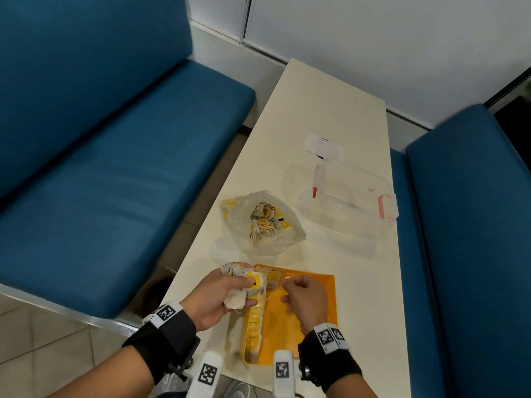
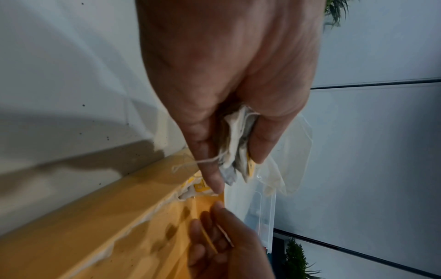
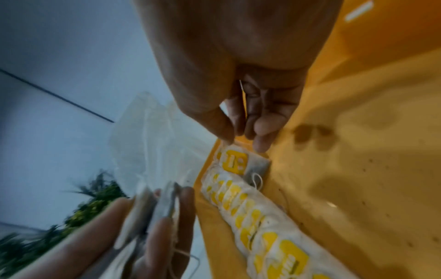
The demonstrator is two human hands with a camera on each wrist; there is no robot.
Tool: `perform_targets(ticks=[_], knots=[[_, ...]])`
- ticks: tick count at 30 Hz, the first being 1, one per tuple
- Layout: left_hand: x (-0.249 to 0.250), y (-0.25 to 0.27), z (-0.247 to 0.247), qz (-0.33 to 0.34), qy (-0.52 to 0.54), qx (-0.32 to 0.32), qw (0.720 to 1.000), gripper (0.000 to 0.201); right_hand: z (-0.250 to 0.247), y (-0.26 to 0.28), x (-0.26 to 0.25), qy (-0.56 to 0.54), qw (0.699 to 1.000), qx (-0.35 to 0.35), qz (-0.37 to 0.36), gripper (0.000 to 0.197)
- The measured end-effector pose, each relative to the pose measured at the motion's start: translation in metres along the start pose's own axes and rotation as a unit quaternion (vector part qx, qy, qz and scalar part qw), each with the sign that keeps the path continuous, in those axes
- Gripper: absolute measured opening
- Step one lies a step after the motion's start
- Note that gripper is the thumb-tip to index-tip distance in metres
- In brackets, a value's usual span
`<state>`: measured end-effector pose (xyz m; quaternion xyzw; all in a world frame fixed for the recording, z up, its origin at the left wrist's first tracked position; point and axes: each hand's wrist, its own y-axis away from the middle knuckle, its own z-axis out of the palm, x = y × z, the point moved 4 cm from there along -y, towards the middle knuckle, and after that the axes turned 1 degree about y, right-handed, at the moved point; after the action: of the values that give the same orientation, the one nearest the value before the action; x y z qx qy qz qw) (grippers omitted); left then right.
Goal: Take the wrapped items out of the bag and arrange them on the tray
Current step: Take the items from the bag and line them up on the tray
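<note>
- Nearest the head camera, and taking the tray (image 1: 304,320) as our landmark, we are holding our left hand (image 1: 218,297) over its left edge, fingers curled round a bundle of wrapped items (image 1: 244,285); the left wrist view shows thumb and fingers clamping the crumpled packets, with a string trailing loose.
- Just right of that bundle, a row of wrapped items (image 1: 254,326) is lying inside the tray along its left wall, its long axis running from the tray's near end to its far end.
- Further right, over the middle of the tray, our right hand (image 1: 306,300) is hovering with fingers loosely curled; in the right wrist view its fingertips (image 3: 262,139) are touching or just above the far end of the row, and we cannot tell whether they are pinching anything.
- So the coming move is turning on this, as we judge it: the bundle sits left of the right fingers, near the row's far end, and the right hand is better placed to draw off a packet and lay it beside the row.
- Beyond the tray's far edge, the bag (image 1: 263,225) is standing open with more wrapped items inside.
</note>
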<state>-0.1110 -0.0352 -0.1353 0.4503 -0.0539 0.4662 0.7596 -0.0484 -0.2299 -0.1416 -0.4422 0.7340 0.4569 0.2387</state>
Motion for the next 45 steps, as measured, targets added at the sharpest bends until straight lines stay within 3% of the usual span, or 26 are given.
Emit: perform_targets(ticks=[3, 6, 10, 21, 28, 37, 45], knots=[[0.002, 0.001, 0.006, 0.0, -0.019, -0.012, 1.0, 0.032, -0.007, 0.023, -0.03, -0.027, 0.991, -0.101, -0.086, 0.006], [0.002, 0.002, 0.014, -0.001, -0.032, -0.028, 0.999, 0.037, -0.002, 0.031, -0.044, 0.004, 0.974, -0.19, -0.125, 0.019], [0.002, 0.004, 0.021, -0.008, -0.025, -0.035, 0.999, 0.049, 0.002, 0.032, -0.049, 0.017, 0.97, -0.183, -0.159, 0.012], [0.001, -0.001, 0.009, -0.029, 0.047, -0.006, 0.998, 0.036, -0.025, 0.038, -0.075, -0.032, 0.95, -0.211, -0.229, 0.009], [-0.001, 0.0, 0.005, -0.03, 0.039, 0.01, 0.999, 0.041, -0.028, 0.001, -0.042, 0.002, 0.971, -0.183, -0.151, 0.011], [-0.005, 0.006, 0.005, -0.023, 0.023, 0.018, 0.999, 0.04, -0.009, -0.013, 0.011, 0.101, 0.973, -0.193, -0.082, 0.009], [-0.007, 0.004, 0.001, -0.023, 0.029, 0.027, 0.999, 0.031, 0.015, -0.023, 0.011, 0.053, 0.99, -0.124, -0.052, 0.014]])
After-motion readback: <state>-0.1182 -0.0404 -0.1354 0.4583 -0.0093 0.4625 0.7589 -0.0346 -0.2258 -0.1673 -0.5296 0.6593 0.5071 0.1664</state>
